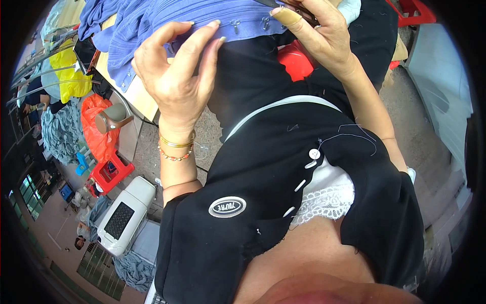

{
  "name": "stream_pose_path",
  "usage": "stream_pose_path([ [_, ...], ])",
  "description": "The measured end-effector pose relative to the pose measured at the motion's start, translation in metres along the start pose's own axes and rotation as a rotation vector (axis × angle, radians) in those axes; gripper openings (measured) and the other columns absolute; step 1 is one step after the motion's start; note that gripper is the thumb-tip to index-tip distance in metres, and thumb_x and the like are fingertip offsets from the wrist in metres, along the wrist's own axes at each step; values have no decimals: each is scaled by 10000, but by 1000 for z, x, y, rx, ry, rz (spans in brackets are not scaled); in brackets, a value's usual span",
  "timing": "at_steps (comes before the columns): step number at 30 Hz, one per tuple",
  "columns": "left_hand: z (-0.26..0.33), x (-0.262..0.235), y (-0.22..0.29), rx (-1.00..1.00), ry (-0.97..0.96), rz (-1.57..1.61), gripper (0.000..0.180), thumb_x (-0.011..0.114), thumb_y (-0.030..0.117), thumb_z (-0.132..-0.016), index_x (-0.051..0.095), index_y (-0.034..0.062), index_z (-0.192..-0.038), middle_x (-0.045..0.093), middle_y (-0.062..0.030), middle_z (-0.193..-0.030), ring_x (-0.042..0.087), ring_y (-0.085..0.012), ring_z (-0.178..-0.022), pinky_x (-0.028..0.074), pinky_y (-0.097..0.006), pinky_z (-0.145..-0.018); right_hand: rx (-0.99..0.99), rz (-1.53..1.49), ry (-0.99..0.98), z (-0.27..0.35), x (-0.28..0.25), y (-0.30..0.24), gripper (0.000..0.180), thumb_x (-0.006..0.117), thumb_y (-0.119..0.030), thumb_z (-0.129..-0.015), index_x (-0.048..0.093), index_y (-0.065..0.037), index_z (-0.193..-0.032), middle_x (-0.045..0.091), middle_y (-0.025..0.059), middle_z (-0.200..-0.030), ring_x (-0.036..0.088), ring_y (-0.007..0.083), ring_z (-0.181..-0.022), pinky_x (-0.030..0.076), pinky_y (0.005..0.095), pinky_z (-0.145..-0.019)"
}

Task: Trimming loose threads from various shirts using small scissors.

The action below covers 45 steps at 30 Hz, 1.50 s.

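At the far left of the frame an orange plastic bag (96, 133) bulges, its contents not visible, with a yellow bag (71, 71) above it and grey cloth (61, 133) heaped beside; a red stool (109, 173) and a white sewing machine (124, 215) sit lower left, bent by the lens. At upper centre lies the blue ribbed garment (152, 20), its top cut off by the frame edge. The left hand (174, 76) pinches the garment's hem between curled fingers and thumb, closed on the fabric beside small metal hooks (235, 24). Further right, the right hand (319, 35), a plaster on one finger, grips the same hem; a dark object under its fingers is too hidden to identify. A red container (296, 61) peeks out behind the black clothing.
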<state>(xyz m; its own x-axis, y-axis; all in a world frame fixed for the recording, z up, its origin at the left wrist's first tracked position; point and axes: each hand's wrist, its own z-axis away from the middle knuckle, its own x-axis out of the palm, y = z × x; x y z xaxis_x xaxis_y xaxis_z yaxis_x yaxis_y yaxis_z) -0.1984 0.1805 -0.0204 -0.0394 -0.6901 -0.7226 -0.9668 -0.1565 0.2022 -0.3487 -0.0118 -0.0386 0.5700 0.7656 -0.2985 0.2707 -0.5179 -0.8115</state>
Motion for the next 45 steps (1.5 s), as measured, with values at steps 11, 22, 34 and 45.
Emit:
stream_pose_path([
  [11,-27,-9,-19,431,-104,-242,268,819,275,-738,754,324,-993,611,83,-1055,554,-112,-951,352,-321,-868,-383,-390,194,5,21,42,330,697,-43,-903,641,-8,-1227,532,33,-917,496,103,-757,401,229,-655],
  [22,-6,2,-20,327,32,-20,185,827,215,-754,758,229,-925,608,38,-1067,578,-149,-1006,407,-309,-852,39,-90,62,10,6,12,312,697,-31,-899,652,2,-1207,545,35,-931,502,102,-753,402,234,-651],
  [34,9,1,0,158,79,22,318,864,192,-745,716,177,-1026,566,-40,-1129,540,-209,-1034,416,-320,-860,101,-119,12,12,1,-3,384,811,-64,-799,676,17,-1149,578,65,-817,526,137,-686,423,251,-597],
  [45,23,12,20,-172,149,122,251,751,15,-827,662,78,-1053,533,-130,-1139,539,-235,-1065,467,-328,-877,-50,-13,10,15,35,5,325,838,-153,-785,662,-14,-1021,592,83,-814,584,146,-638,479,270,-572],
])
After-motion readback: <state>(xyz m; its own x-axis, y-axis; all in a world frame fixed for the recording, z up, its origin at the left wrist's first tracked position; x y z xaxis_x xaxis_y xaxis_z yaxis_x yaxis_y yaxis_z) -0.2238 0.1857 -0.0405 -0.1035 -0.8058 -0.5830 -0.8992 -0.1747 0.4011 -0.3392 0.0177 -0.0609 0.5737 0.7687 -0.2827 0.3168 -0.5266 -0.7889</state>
